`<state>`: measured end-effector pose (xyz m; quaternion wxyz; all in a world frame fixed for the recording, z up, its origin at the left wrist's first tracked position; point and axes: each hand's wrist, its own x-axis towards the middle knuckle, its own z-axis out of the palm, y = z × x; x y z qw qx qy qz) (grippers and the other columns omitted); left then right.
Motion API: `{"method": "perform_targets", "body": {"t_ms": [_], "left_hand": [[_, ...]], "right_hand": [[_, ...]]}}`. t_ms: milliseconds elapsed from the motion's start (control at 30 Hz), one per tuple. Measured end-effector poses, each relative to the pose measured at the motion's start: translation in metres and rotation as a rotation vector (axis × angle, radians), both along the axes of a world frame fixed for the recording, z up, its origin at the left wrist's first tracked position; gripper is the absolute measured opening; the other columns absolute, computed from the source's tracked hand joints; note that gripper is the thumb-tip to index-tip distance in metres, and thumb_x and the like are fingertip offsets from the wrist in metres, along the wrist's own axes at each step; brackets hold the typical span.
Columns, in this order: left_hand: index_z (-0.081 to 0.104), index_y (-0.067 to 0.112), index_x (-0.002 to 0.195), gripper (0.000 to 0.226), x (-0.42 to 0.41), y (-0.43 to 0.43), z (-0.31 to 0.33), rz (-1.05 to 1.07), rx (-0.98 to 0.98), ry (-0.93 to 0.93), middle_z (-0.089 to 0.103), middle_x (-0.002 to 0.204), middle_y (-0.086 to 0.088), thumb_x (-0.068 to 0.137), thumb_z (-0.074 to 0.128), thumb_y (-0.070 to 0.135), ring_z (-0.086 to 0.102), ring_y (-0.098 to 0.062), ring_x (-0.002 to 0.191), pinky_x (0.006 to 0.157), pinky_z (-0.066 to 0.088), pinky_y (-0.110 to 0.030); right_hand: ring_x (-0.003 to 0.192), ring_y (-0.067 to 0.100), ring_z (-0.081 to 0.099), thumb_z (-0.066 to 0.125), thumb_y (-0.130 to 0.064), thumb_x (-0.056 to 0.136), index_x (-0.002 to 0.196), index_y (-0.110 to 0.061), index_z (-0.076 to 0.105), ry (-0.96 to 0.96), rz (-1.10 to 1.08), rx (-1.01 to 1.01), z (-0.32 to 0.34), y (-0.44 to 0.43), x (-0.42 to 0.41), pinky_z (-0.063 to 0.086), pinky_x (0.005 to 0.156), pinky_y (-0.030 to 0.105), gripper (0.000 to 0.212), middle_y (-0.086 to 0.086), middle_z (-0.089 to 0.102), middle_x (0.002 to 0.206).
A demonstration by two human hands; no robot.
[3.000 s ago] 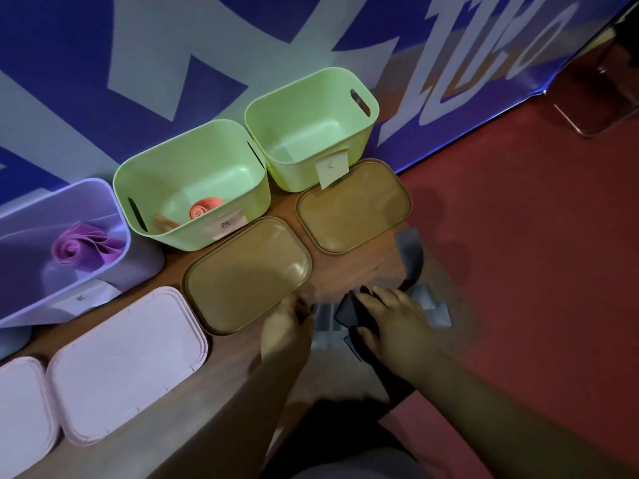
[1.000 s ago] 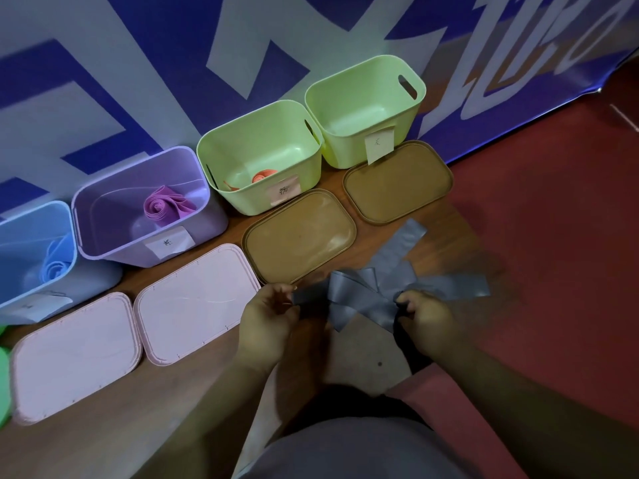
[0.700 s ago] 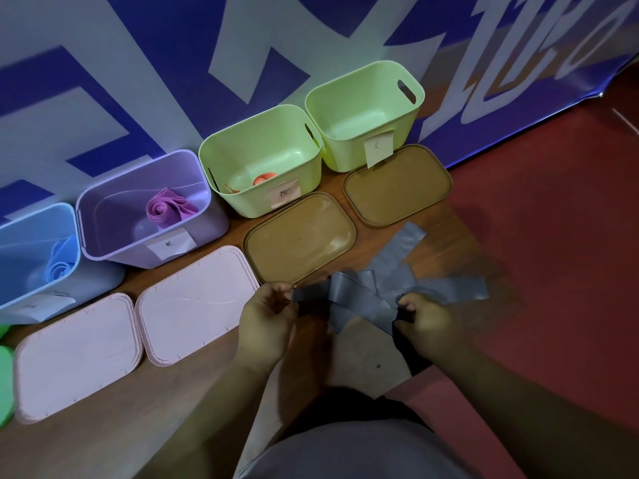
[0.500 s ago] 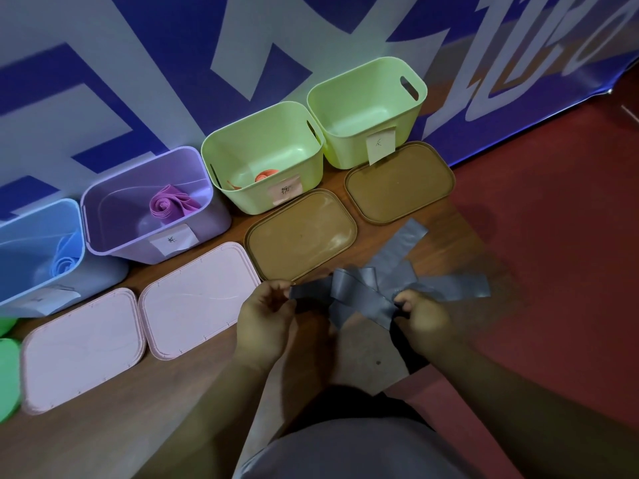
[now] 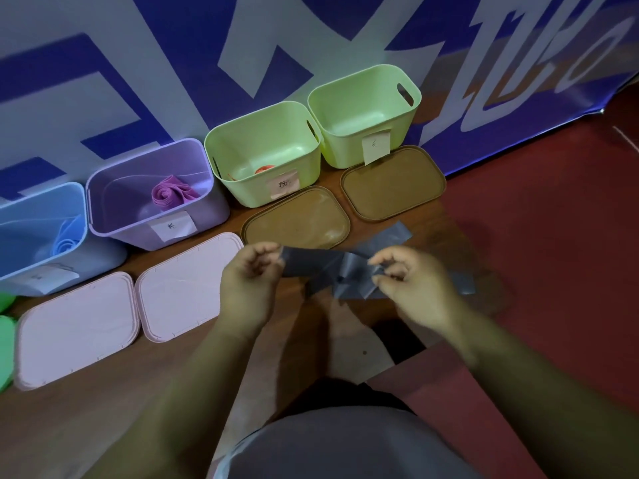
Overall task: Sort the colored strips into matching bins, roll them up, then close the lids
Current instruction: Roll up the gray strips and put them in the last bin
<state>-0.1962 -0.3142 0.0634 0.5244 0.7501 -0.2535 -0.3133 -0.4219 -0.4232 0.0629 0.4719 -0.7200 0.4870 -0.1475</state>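
Observation:
A long grey strip [image 5: 321, 267] is stretched between both hands above the wooden board. My left hand [image 5: 250, 281] pinches its left end. My right hand [image 5: 413, 281] pinches a bunched part further right; loose grey tails [image 5: 390, 236] lie beyond on the board. Behind stand open bins: a blue bin [image 5: 20, 243] with a blue roll, a purple bin [image 5: 145, 188] with a purple roll [image 5: 169, 195], a green bin [image 5: 266, 140] with an orange roll [image 5: 264, 169], and a second green bin [image 5: 366, 98] that looks empty.
Two brown lids [image 5: 297, 219] [image 5: 394, 181] lie in front of the green bins. Two pink lids [image 5: 186, 288] [image 5: 76, 326] lie left of my hands. A green thing [image 5: 5, 344] shows at the left edge. A blue banner hangs behind; red floor lies to the right.
My hands have risen and drawn apart, pulling the grey strip taut between them. Three seconds ago both hands were down in the grey pile.

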Motion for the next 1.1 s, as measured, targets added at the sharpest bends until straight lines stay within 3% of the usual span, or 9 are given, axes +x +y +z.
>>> {"method": "perform_targets", "body": {"t_ms": [67,233,367,567,633,700,800,933,1100], "left_hand": [[0.066,0.012,0.103,0.02,0.002,-0.003,0.016,-0.013,-0.041,-0.009,0.068,0.087,-0.003,0.089,0.064,-0.003,0.062,-0.001,0.073,0.066,0.047,-0.009],[0.067,0.016,0.098,0.021,0.013,-0.005,0.055,-0.025,-0.143,-0.077,0.071,0.092,-0.008,0.088,0.065,-0.003,0.065,-0.012,0.084,0.08,0.053,-0.019],[0.068,0.019,0.092,0.018,0.019,0.0,0.082,-0.026,-0.149,-0.121,0.071,0.087,-0.004,0.088,0.068,0.001,0.065,-0.009,0.079,0.076,0.054,-0.019],[0.072,0.012,0.098,0.013,0.033,0.016,0.113,-0.085,-0.139,-0.215,0.075,0.091,-0.001,0.088,0.069,0.004,0.068,-0.008,0.08,0.074,0.053,-0.017],[0.074,0.011,0.1,0.014,0.038,0.024,0.124,-0.126,-0.136,-0.254,0.076,0.091,0.003,0.088,0.07,0.005,0.069,-0.005,0.081,0.074,0.053,-0.015],[0.075,0.009,0.099,0.014,0.043,0.034,0.135,-0.156,-0.15,-0.255,0.076,0.09,0.002,0.087,0.071,0.003,0.069,-0.005,0.08,0.074,0.053,-0.015],[0.073,0.004,0.095,0.013,0.051,0.048,0.148,-0.17,-0.183,-0.161,0.074,0.081,-0.001,0.083,0.073,-0.002,0.068,-0.006,0.073,0.07,0.053,-0.016],[0.071,0.004,0.09,0.014,0.061,0.066,0.164,-0.183,-0.193,-0.001,0.072,0.07,0.002,0.08,0.074,-0.005,0.065,-0.004,0.065,0.064,0.051,-0.013],[0.072,0.015,0.081,0.014,0.079,0.084,0.177,-0.189,-0.145,0.122,0.072,0.073,-0.002,0.08,0.075,0.001,0.064,-0.013,0.069,0.069,0.053,-0.027]], "right_hand": [[0.08,0.004,0.069,0.073,-0.009,0.083,0.085,-0.032,0.068,-0.088,0.017,0.017,0.022,-0.004,0.008,0.054,0.074,0.027,0.023,-0.01,0.072,0.083],[0.077,0.003,0.065,0.074,0.001,0.081,0.092,-0.016,0.071,-0.237,0.109,0.042,0.065,-0.003,0.023,0.053,0.074,0.02,0.021,0.004,0.072,0.089],[0.073,0.002,0.064,0.071,0.007,0.082,0.09,-0.022,0.07,-0.277,0.173,-0.021,0.081,0.004,0.036,0.053,0.072,0.015,0.03,-0.001,0.071,0.085],[0.072,0.0,0.062,0.075,-0.011,0.084,0.08,-0.042,0.069,-0.185,0.242,-0.251,0.107,0.019,0.058,0.05,0.065,0.014,0.032,-0.011,0.069,0.08],[0.078,0.001,0.065,0.076,-0.015,0.082,0.078,-0.043,0.07,-0.173,0.262,-0.299,0.117,0.024,0.068,0.052,0.07,0.02,0.029,-0.016,0.07,0.083],[0.075,-0.001,0.064,0.077,-0.011,0.081,0.076,-0.04,0.07,-0.214,0.279,-0.281,0.128,0.033,0.077,0.05,0.069,0.016,0.03,-0.022,0.07,0.08],[0.072,0.002,0.065,0.079,-0.006,0.078,0.08,-0.038,0.071,-0.29,0.299,-0.271,0.141,0.05,0.092,0.049,0.066,0.013,0.033,-0.014,0.071,0.08],[0.073,0.015,0.066,0.08,-0.002,0.075,0.082,-0.036,0.071,-0.388,0.309,-0.305,0.152,0.073,0.113,0.056,0.07,0.03,0.036,-0.003,0.072,0.082],[0.08,0.01,0.066,0.08,-0.008,0.076,0.085,-0.028,0.074,-0.448,0.39,-0.407,0.166,0.092,0.134,0.052,0.072,0.023,0.023,-0.012,0.071,0.084]]}}
